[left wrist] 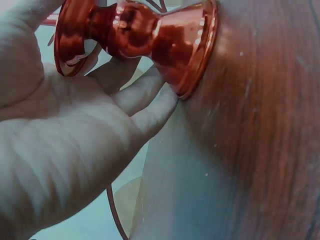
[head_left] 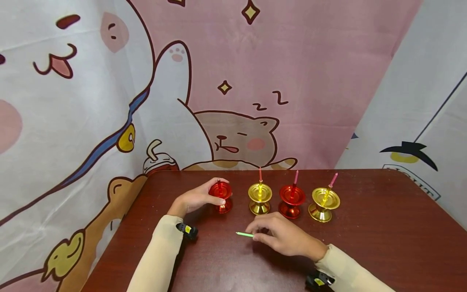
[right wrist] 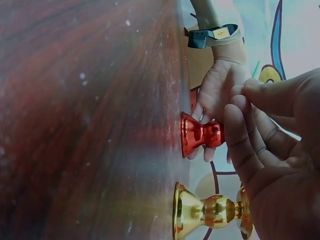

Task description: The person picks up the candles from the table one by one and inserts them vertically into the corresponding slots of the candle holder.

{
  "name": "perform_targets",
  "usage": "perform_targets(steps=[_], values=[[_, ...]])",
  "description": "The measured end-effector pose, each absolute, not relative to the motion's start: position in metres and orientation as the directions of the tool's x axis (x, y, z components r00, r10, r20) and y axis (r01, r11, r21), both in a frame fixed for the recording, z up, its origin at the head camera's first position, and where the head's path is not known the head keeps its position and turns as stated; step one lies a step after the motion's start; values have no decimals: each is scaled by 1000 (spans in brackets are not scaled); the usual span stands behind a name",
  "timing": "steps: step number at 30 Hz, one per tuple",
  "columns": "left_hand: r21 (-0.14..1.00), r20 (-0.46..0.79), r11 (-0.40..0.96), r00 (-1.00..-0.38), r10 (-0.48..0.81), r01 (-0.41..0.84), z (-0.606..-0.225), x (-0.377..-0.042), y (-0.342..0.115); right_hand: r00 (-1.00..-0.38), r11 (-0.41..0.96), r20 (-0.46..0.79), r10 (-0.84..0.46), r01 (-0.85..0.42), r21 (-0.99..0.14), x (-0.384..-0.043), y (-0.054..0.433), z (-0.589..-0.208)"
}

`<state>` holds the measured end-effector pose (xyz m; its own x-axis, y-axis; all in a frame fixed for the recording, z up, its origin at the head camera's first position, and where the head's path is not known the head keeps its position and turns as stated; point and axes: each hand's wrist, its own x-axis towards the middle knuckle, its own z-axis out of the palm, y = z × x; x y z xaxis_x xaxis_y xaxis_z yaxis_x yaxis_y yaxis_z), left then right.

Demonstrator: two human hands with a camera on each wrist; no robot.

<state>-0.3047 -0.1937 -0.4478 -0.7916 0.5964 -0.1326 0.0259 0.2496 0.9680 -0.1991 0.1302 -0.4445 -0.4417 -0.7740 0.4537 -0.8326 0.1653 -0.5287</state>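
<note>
At the left of the row, my left hand (head_left: 197,198) holds a shiny red candle holder (head_left: 223,207), thumb across its front and fingers behind it. Its flared base stands on the table in the left wrist view, with fingertips (left wrist: 167,97) right at the base rim. No candle rises from this holder's cup. Nearer the front, my right hand (head_left: 282,234) pinches a thin light-green candle (head_left: 243,234) between thumb and fingertips. The candle lies nearly level and points left, its other end hidden in the hand.
Right of the held one stand a gold holder (head_left: 259,209) with a red candle (head_left: 260,174), a red holder (head_left: 290,211) with a pink candle (head_left: 296,177), and another gold holder (head_left: 320,213) with a pink candle (head_left: 333,179). A printed cloth (head_left: 310,61) hangs behind the dark table (head_left: 383,227).
</note>
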Motion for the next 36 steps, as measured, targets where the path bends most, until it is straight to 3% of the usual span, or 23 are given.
perform_targets(steps=[7,19,36], values=[[964,-138,265,-798,587,28,-444,-302,-190,-436,172,452,-778,-841,-513,-202,130,-446],[964,-133,263,-797,589,34,-442,-298,-178,-489,172,502,-713,-817,-551,-201,129,-445],[963,-124,266,-801,586,45,-444,-294,-164,-678,228,503,-536,-690,-687,-222,116,-431]])
